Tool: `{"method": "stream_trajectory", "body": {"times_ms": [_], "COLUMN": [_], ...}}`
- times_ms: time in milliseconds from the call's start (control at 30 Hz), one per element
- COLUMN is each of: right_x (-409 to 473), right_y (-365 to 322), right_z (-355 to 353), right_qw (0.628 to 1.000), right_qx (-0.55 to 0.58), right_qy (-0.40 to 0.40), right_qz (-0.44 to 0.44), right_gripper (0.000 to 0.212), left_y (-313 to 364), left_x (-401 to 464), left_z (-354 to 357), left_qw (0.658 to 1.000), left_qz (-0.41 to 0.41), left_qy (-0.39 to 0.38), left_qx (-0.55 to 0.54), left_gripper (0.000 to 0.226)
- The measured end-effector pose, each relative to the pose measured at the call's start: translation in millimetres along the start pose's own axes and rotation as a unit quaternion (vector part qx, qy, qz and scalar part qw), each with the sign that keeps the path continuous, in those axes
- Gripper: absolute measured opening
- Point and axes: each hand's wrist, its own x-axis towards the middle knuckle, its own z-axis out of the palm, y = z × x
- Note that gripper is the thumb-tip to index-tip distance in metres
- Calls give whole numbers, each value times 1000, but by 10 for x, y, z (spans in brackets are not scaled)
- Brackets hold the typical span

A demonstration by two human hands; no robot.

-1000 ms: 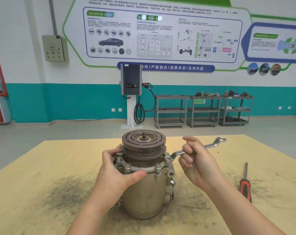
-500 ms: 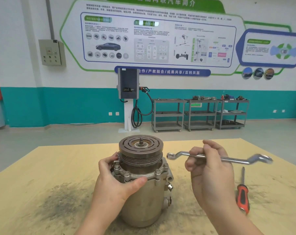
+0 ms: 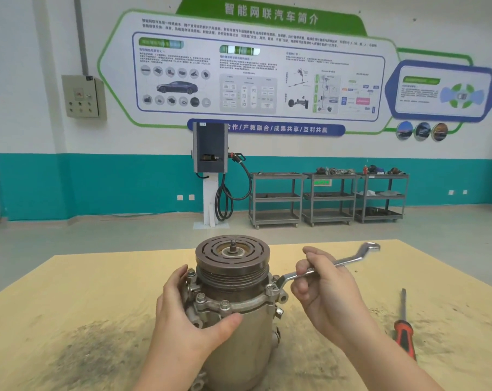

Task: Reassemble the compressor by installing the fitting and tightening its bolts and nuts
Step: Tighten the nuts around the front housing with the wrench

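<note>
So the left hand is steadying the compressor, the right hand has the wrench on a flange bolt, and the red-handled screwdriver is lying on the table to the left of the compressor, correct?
Not quite. The head view shows the red-handled screwdriver lying on the table to the right of the compressor, not the left. The rest holds: the left hand steadies the compressor, and the right hand holds the wrench on a flange bolt.

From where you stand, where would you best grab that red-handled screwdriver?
Probably by the red handle, coming from above: the screwdriver lies flat on the table, handle nearest the person, thin shaft pointing away, nothing touching it.
</note>
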Motion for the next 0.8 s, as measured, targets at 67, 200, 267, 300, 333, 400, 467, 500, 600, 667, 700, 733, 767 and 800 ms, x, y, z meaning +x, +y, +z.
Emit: {"method": "stream_trajectory", "body": {"times_ms": [67,200,267,300,333,400,467,500,600,667,700,733,767,800], "right_x": [37,-107,-285,-376,-446,-533,-552,-547,-516,-533,-550,-564,-574,-589], "right_y": [12,153,279,360,437,537,586,599,628,638,627,598,541,470], "right_z": [-3,-53,-65,-54,-26,78,143,151,143,144,151,157,173,185], "right_qw": [1000,997,979,960,932,873,817,793,761,761,760,759,763,769], "right_qx": [14,27,-17,-61,-115,-218,-291,-314,-361,-377,-379,-378,-370,-355], "right_qy": [-6,18,42,57,68,56,28,11,-62,-87,-92,-94,-97,-101], "right_qz": [26,-75,-197,-268,-337,-433,-497,-521,-536,-521,-520,-521,-522,-521], "right_gripper": [13,24,32,32,28,14,8,8,11,15,16,15,12,12], "left_y": [-10,10,9,2,0,-17,-29,-31,-19,-25,-10,-4,6,11], "left_x": [-15,-11,-18,-31,-45,-78,-122,-137,-123,-99,-91,-96,-105,-122], "left_z": [3,16,39,54,82,140,192,209,221,203,205,200,201,202], "left_qw": [1000,1000,1000,999,999,996,992,991,991,992,992,992,993,993], "left_qz": [-3,0,12,17,24,46,55,51,35,46,51,56,59,59], "left_qy": [-6,6,11,18,31,73,109,118,122,118,115,110,106,102], "left_qx": [11,-12,-22,-20,-12,6,18,21,26,12,2,-2,-2,-3], "left_gripper": [117,111,108,109,109,104,106,106,96,96,97,98,98,98]}}
